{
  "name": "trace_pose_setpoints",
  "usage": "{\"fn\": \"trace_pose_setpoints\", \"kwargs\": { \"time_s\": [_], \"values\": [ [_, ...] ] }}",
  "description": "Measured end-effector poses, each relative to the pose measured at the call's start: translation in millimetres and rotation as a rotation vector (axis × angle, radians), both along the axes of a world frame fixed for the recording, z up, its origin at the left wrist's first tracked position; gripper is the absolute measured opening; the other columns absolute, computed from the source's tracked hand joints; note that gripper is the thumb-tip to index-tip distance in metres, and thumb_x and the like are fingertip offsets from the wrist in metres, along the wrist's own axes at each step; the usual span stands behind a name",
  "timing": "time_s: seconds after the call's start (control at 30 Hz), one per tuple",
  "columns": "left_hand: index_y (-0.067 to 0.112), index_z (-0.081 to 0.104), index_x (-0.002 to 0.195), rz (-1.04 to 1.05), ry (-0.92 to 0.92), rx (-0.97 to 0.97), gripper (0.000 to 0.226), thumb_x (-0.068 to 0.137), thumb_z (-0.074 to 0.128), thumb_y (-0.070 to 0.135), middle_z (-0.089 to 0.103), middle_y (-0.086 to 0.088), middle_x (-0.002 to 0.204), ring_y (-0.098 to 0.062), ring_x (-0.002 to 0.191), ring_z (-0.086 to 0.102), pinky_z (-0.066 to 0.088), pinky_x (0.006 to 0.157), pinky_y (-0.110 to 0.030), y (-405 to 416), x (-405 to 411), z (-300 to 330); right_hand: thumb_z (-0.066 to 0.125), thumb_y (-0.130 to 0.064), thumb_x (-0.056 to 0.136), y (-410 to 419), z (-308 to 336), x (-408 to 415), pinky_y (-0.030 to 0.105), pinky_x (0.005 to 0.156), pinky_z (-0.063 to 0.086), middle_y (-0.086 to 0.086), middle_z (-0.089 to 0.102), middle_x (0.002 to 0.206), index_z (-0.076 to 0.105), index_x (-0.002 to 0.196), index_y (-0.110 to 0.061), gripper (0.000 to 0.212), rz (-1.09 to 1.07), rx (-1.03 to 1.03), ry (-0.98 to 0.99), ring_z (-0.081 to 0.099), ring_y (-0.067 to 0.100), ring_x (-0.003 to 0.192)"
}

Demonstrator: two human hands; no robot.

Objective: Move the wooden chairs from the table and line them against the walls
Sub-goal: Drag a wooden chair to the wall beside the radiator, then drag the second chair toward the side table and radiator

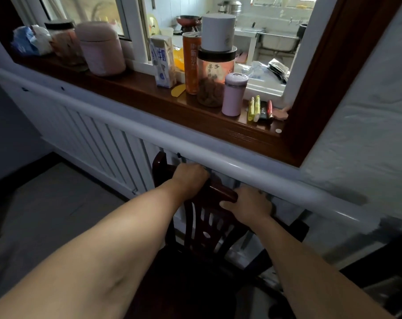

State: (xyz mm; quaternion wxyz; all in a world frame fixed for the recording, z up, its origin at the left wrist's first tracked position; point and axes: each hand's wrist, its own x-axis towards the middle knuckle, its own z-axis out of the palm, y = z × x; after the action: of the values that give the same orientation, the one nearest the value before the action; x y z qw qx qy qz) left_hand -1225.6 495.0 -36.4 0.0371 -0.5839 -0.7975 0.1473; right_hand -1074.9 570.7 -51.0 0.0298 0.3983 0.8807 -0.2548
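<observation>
Dark wood fills your grip: your left hand (pixel 189 178) and right hand (pixel 248 204) both curl over the top rail of the wooden chair (pixel 209 217), apart from each other, with the chair's back just beside the white pipe (pixel 149 132) that runs along the wall below the window sill (pixel 138 93). On the sill's right half, a clear jar (pixel 212 79) holds brown pieces and carries a white canister (pixel 218 32) on its lid; an orange tube (pixel 190 63) and a milk carton (pixel 162 61) stand to its left, and a lilac cup (pixel 233 95) sits near the front edge. At the left end stands a pink lidded pot (pixel 101 48). Bare grey floor (pixel 45 203) lies open to the chair's left.
</observation>
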Motion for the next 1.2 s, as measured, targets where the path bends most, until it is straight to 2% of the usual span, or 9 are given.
{"fn": "trace_pose_setpoints", "kwargs": {
  "time_s": [0.1,0.2,0.4,0.5,0.63,0.77,0.87,0.97,1.2],
  "values": [
    [0.014,0.056,0.121,0.033,-0.013,-0.018,0.028,0.095,0.048,0.012,0.062,-0.006,0.116,-0.024,0.104,0.061,0.053,0.078,-0.038,-2,-2,-1,0.063,-0.052,0.082,0,-4,-4,0.032,0.076,0.052,0.005,0.068,0.102,0.064,0.108,-0.019,0.042,0.031,0.055,-0.009,0.064,0.024,0.094],
    [0.016,0.053,0.126,0.068,-0.039,0.004,0.032,0.094,0.049,0.014,0.062,-0.006,0.118,-0.024,0.106,0.060,0.052,0.079,-0.038,-5,-5,-4,0.062,-0.054,0.082,0,-6,-7,0.027,0.067,0.044,0.002,0.068,0.100,0.064,0.108,-0.021,0.043,0.042,0.093,-0.013,0.064,0.021,0.091],
    [0.014,0.045,0.131,0.074,-0.107,0.102,0.042,0.090,0.054,0.012,0.058,-0.007,0.119,-0.025,0.107,0.055,0.044,0.076,-0.033,-15,-6,-13,0.059,-0.054,0.084,-6,-8,-10,0.031,0.069,0.042,0.004,0.066,0.110,0.056,0.115,-0.019,0.047,0.063,0.210,-0.029,0.063,0.024,0.099],
    [0.016,0.040,0.135,0.078,-0.182,0.099,0.050,0.088,0.058,0.021,0.055,-0.007,0.123,-0.024,0.111,0.052,0.044,0.083,-0.033,-17,-5,-11,0.056,-0.051,0.087,-8,-6,-8,0.034,0.077,0.046,0.007,0.063,0.116,0.048,0.123,-0.018,0.049,0.067,0.214,-0.058,0.061,0.026,0.104],
    [0.019,0.027,0.145,0.113,-0.297,0.054,0.073,0.083,0.065,0.031,0.036,-0.007,0.146,-0.026,0.134,0.032,0.037,0.101,-0.043,-29,1,-5,0.059,-0.040,0.088,-14,-1,-5,0.039,0.089,0.049,0.012,0.055,0.128,0.036,0.135,-0.014,0.058,0.071,0.171,-0.102,0.055,0.029,0.114],
    [0.026,0.013,0.150,0.190,-0.354,0.043,0.082,0.085,0.063,0.029,0.013,-0.005,0.158,-0.026,0.144,0.011,0.025,0.110,-0.048,-55,14,5,0.064,-0.039,0.084,-27,11,2,0.047,0.109,0.033,0.017,0.037,0.144,0.016,0.148,-0.014,0.084,0.109,0.161,-0.171,0.036,0.033,0.132],
    [0.027,0.007,0.151,0.300,-0.369,-0.004,0.082,0.088,0.059,0.030,0.002,-0.004,0.160,-0.026,0.146,0.003,0.016,0.114,-0.048,-87,20,15,0.064,-0.041,0.083,-46,24,8,0.050,0.115,0.022,0.020,0.022,0.151,0.010,0.150,-0.016,0.089,0.138,0.165,-0.151,0.021,0.037,0.139],
    [0.027,0.007,0.151,0.402,-0.372,0.027,0.084,0.087,0.061,0.033,0.002,-0.003,0.160,-0.025,0.146,0.004,0.018,0.116,-0.047,-131,25,29,0.065,-0.040,0.082,-76,37,5,0.050,0.116,0.018,0.019,0.015,0.153,0.019,0.146,-0.015,0.082,0.164,0.150,-0.113,0.012,0.038,0.141],
    [0.025,0.012,0.150,0.605,-0.390,0.054,0.082,0.086,0.058,0.045,0.014,-0.003,0.158,-0.023,0.145,0.012,0.020,0.112,-0.050,-240,27,55,0.064,-0.039,0.083,-160,51,-29,0.050,0.112,0.024,0.019,0.021,0.150,0.022,0.144,-0.015,0.079,0.352,0.089,-0.073,0.018,0.038,0.139]
  ]
}}
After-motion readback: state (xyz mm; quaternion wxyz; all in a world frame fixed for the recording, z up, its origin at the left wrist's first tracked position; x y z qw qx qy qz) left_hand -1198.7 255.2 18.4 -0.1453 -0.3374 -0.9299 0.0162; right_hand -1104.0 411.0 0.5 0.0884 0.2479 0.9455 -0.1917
